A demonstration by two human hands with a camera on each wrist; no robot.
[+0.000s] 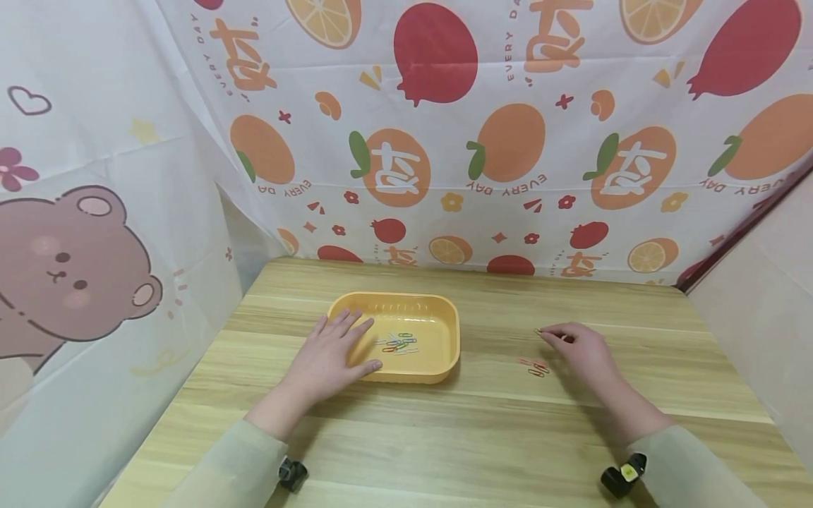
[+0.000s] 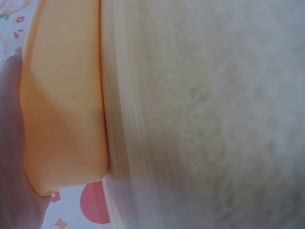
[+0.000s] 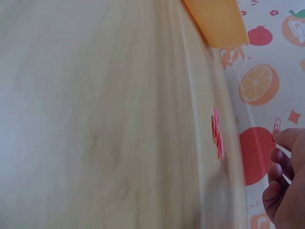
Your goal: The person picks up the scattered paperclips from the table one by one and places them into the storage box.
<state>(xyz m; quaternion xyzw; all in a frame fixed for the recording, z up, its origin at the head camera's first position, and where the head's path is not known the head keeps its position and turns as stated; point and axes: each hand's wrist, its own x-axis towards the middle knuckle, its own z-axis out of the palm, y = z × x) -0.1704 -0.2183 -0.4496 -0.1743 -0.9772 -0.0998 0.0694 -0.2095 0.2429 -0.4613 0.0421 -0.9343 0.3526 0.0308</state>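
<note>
With fingers spread, my left hand [image 1: 325,361] lies over the left rim of a yellow plastic tray [image 1: 440,337]. Its outer wall [image 2: 66,109] fills part of the left wrist view, the hand [image 2: 12,138] along its edge. Several paper clips [image 1: 401,346] in mixed colours lie on the tray floor. Off to the right, the thumb and index finger of my right hand [image 1: 587,353] pinch one paper clip [image 3: 276,126], raised above the table. Just below that hand is a small group of reddish paper clips [image 1: 539,370] on the wood.
The wood-grain table [image 1: 406,437] ends at the back against a fruit-print cloth [image 1: 444,141]. A cloth with a bear [image 1: 70,268] hangs at the left, and a pale panel [image 1: 762,282] stands at the right. Each wrist carries a small black camera [image 1: 293,473].
</note>
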